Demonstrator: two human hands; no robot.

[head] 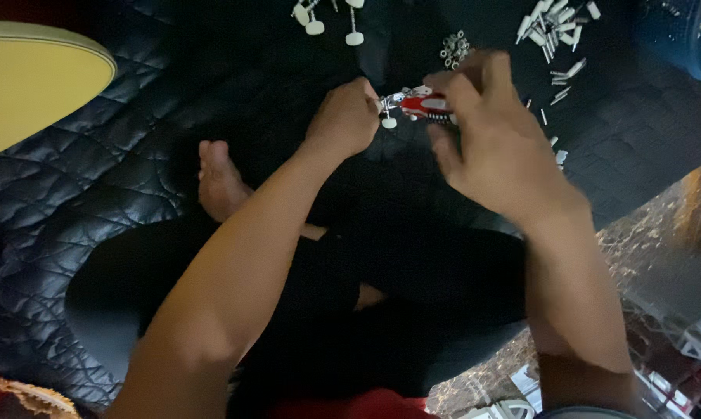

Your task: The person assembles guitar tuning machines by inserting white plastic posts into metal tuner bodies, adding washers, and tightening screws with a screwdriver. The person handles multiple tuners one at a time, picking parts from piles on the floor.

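Note:
My left hand [342, 118] is closed on a small white-headed bolt piece [388, 121] at its fingertips. My right hand [494, 136] grips red-handled pliers [422, 105], whose metal jaws meet the small piece held by the left hand. Both hands hover over a black quilted mat [94, 194]. I sit cross-legged, with a bare foot [218, 182] showing under my left forearm.
White-capped bolts [327, 19] lie at the top of the mat. A small heap of metal nuts [454, 48] and a pile of white plugs and screws [556, 31] lie top right. A yellow round object [32, 85] sits at left, a blue container [680, 43] at top right.

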